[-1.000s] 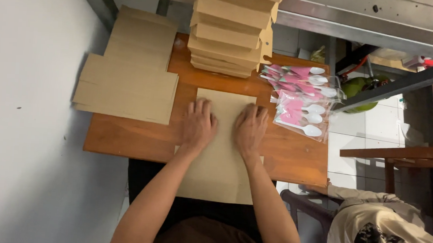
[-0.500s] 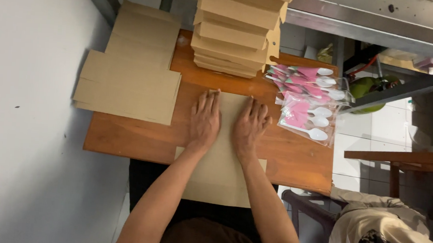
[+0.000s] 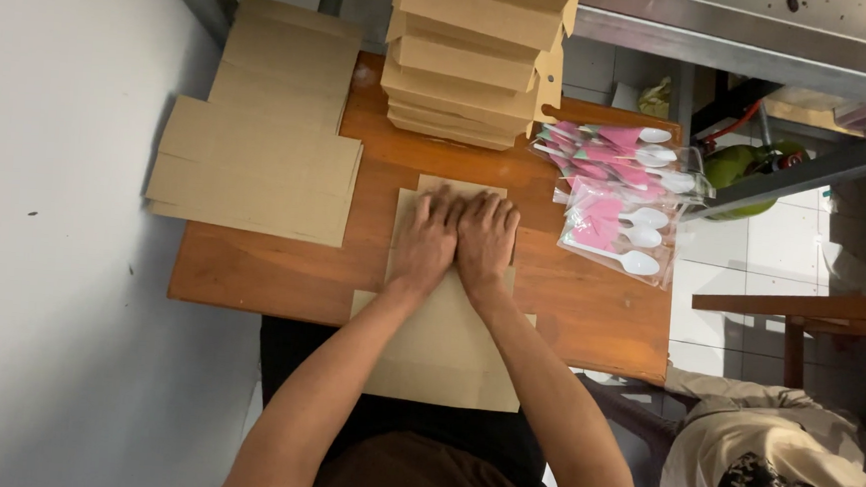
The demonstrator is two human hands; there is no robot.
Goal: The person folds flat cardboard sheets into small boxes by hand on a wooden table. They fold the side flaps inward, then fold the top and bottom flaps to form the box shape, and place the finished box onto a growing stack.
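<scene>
Left hand and right hand press flat cardboard sheet on wooden table.

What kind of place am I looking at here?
Probably a food takeaway packing spot. Both hands, left hand and right hand, press a flat cardboard blank on a wooden table, beside a stack of folded boxes and bagged plastic spoons with pink napkins.
</scene>
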